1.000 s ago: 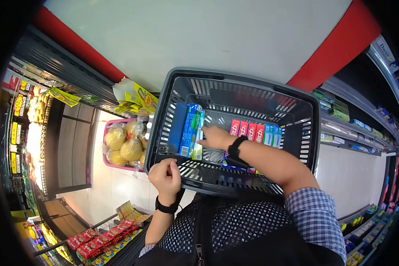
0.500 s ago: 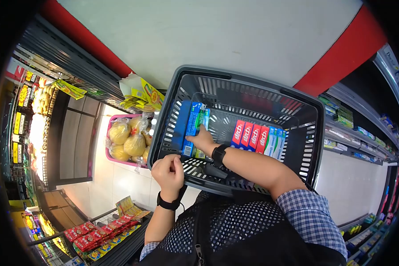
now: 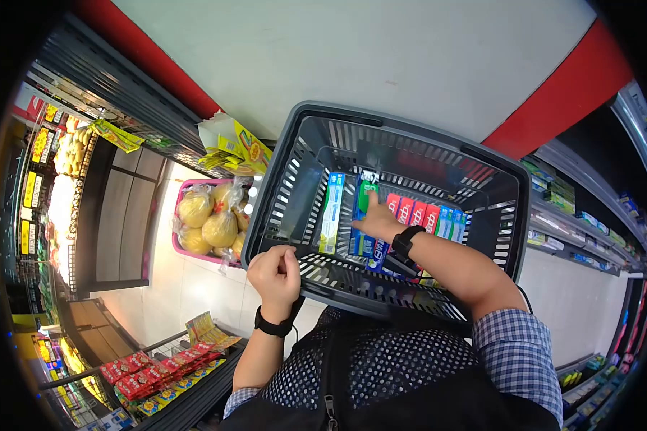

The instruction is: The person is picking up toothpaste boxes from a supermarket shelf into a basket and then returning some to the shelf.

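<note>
A grey plastic shopping basket [image 3: 316, 113] lies before me with boxes of toothpaste inside. My right hand [image 3: 377, 219] reaches into it, thumb and fingers closed on a blue and green toothpaste box [image 3: 369, 185]. To its left in the basket, a pale blue and yellow-green toothpaste box [image 3: 331, 213] stands alone near the side wall. Right of the hand is a row of red toothpaste boxes [image 3: 417, 213], then blue-green ones [image 3: 450, 224]. A dark blue box [image 3: 376, 256] shows below the wrist. My left hand [image 3: 274, 275] is a fist at the basket's near left corner; its fingertips are hidden.
A pink crate [image 3: 180, 241] of bagged yellow fruit [image 3: 219, 230] sits on the floor at left. Red snack packets [image 3: 151, 373] hang on a rack at lower left. Stocked shelves [image 3: 575, 223] line the right side. A pale panel [image 3: 381, 50] stands beyond the basket.
My right hand has moved right with the blue and green box, toward the red row. The pale blue box at left is now uncovered. My left hand stays by the basket corner.
</note>
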`<state>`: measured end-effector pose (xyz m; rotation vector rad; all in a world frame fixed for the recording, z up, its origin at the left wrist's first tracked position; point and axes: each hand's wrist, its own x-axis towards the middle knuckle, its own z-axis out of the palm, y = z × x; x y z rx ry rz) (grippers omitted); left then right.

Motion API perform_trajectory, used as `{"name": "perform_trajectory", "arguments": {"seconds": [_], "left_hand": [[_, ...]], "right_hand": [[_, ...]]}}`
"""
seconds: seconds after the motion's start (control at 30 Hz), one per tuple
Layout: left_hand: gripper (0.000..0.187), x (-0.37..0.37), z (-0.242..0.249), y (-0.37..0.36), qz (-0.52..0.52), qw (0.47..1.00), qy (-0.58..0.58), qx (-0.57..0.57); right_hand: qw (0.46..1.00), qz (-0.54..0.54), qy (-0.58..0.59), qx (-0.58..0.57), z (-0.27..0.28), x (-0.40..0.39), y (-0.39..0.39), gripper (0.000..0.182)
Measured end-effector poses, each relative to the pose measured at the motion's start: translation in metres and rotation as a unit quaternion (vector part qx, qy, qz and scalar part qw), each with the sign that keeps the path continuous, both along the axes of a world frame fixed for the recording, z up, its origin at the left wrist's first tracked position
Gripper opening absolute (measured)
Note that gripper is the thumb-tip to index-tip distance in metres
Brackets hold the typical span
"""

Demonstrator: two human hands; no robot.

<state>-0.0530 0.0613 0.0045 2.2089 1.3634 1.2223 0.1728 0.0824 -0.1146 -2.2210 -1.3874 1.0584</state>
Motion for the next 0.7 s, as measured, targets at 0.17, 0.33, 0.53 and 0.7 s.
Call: {"name": "perform_trajectory", "arguments": {"seconds": [0.17,0.33,0.53,0.7], "left_hand": [[0.006,0.001,-0.001,0.000,0.001,1.000,0.000,-0.005],[0.009,-0.003,0.000,-0.004,-0.001,0.998,0.014,-0.054],[0.006,0.000,0.000,-0.001,-0.001,1.000,0.003,-0.015],[0.006,-0.002,-0.001,-0.002,-0.001,1.000,0.016,-0.013]], "right_hand": [[0.989,0.144,-0.026,-0.034,-0.002,0.005,-0.011,0.059],[0.946,0.271,-0.173,-0.044,0.001,-0.010,-0.010,0.040],[0.899,0.356,-0.213,0.139,-0.019,-0.040,-0.004,0.041],[0.845,0.450,-0.206,0.202,-0.037,-0.051,0.004,0.040]]}}
